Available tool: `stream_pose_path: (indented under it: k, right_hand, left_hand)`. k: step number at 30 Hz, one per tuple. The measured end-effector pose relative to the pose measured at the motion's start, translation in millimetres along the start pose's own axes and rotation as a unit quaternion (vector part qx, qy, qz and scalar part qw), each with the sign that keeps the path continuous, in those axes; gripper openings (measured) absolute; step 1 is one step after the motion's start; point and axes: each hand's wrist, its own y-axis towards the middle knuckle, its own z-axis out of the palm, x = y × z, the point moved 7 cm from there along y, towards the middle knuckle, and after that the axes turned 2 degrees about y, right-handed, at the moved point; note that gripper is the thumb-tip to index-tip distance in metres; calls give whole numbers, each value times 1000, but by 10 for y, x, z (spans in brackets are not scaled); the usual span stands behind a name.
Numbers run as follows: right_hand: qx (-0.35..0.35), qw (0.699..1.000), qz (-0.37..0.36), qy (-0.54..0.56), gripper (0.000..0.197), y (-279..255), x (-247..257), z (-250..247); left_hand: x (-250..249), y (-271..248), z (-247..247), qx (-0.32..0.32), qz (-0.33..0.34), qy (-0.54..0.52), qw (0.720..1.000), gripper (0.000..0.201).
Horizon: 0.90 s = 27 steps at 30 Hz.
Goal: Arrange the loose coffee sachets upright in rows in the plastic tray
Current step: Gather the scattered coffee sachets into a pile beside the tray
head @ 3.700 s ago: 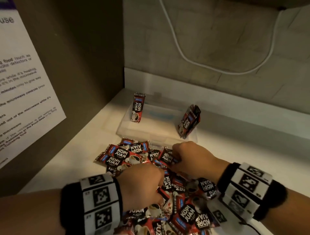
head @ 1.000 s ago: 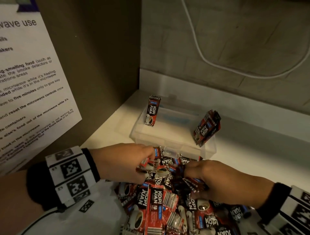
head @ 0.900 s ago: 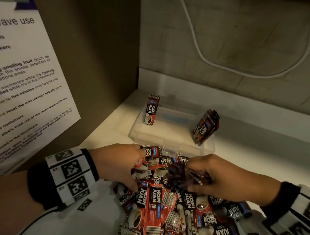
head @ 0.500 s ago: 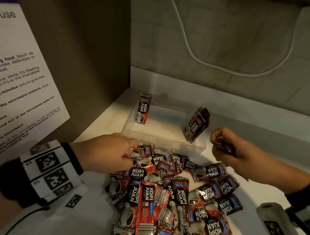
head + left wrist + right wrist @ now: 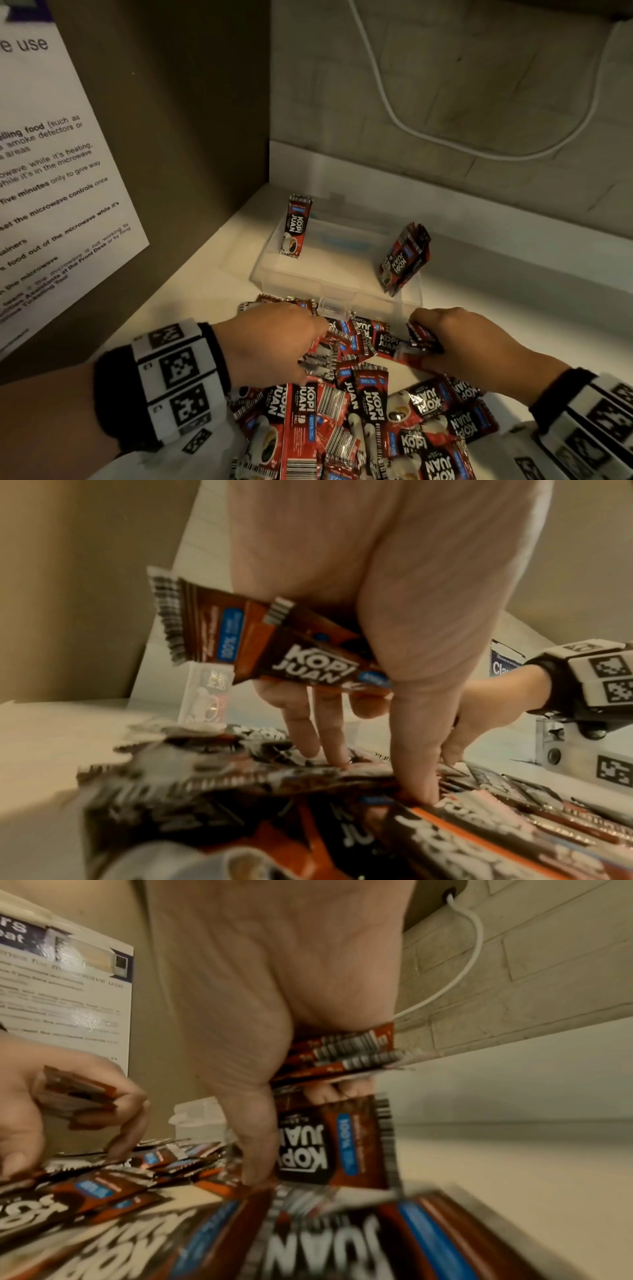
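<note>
Half a second ago my right hand [image 5: 472,346] was lifted clear of the pile, off beside the tray's right end with a few sachets in its fist; now it is back down at the far edge of the loose sachets [image 5: 363,421], just in front of the plastic tray [image 5: 337,289]. So that fistful did not go into the tray yet; I judge I am still topping up both bundles before carrying them over. The tray holds the same as before: one single sachet [image 5: 295,226] standing at the far left corner and a small leaning stack [image 5: 404,258] at the right end, the floor between them bare. Most of the job is still ahead. Right grip: fingers curled around a thin stack of sachets [image 5: 342,1050] held edge-on against the palm, while the thumb reaches down onto the pile and another sachet [image 5: 337,1139] stands on edge behind it. Left hand [image 5: 274,346]: the curled outer fingers pin a few gathered sachets [image 5: 274,642] against the palm, while two straight fingers [image 5: 329,739] and the thumb press down onto the heap, probably working another one loose. Both hands sit low on the pile, well apart from each other. The microwave notice [image 5: 51,164] on the left wall and the white cable [image 5: 445,144] on the back wall play no part.
</note>
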Motion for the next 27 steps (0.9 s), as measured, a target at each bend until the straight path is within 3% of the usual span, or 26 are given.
stream_pose_path:
  k: [4,7,11,15,17,20,23,27]
  right_hand:
    - [-27,997,-24,66,17,-81,-24,-149]
    - [-23,988,-61,137,34,-181,56,-264]
    - [43,980,-111,160,25,-263,223,-111]
    - [96,989,-91,60,64,-222,239,162]
    - [105,991,-79,34,68,-195,240,217]
    - [109,990,-72,47,54,-196,223,225]
    - [112,990,-61,59,44,-193,217,197]
    - [101,988,-69,89,24,-225,226,86]
  left_hand:
    - [34,29,30,4,-14,-18,1000,43]
    - [36,36,-5,3,-14,-27,1000,34]
    - [40,27,-74,23,-8,-68,997,29]
    - [-6,-45,-262,0,27,-122,992,36]
    - [-11,-82,-359,-12,35,-142,989,30]
    - [-36,-156,-561,-59,42,-202,977,10]
    - [-24,-217,-731,-98,32,-298,949,29]
    - [35,-141,-764,-61,6,-413,908,35]
